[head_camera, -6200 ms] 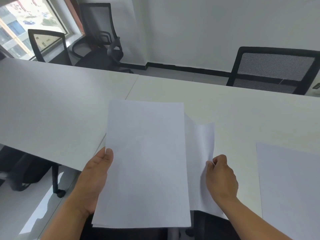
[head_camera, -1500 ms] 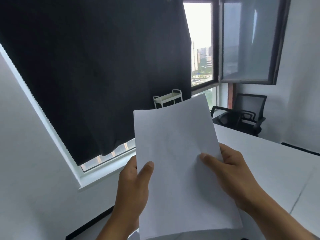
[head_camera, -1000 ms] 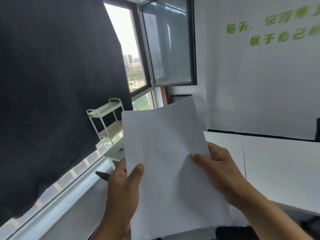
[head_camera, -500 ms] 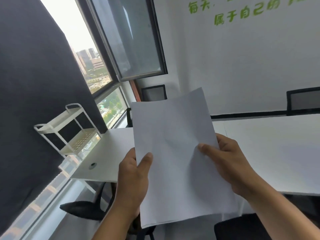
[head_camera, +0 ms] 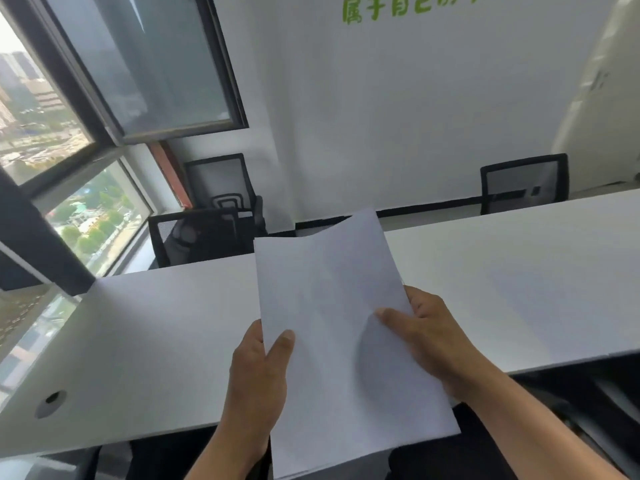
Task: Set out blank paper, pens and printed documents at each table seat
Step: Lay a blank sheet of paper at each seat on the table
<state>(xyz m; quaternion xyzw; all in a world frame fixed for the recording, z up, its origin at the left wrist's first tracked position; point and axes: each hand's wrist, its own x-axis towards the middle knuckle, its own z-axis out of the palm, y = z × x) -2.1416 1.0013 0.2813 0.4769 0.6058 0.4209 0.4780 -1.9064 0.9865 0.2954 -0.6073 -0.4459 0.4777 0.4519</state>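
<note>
I hold a thin stack of blank white paper (head_camera: pixel 332 327) upright in front of me, above the near edge of a long white table (head_camera: pixel 166 334). My left hand (head_camera: pixel 258 379) grips the stack's left edge, thumb on the front. My right hand (head_camera: pixel 426 337) grips the right edge, thumb pressed across the top sheet. No pens or printed documents are in view.
Black mesh chairs stand beyond the table: one at the far left corner (head_camera: pixel 194 237), one behind it (head_camera: pixel 221 183), one at the far right (head_camera: pixel 523 183). A round cable hole (head_camera: pixel 52 398) sits near the table's left end. Windows run along the left wall.
My view has swung from the dark blind and window round to the table, which now lies right in front of me. Both hands keep the same grip on the paper stack.
</note>
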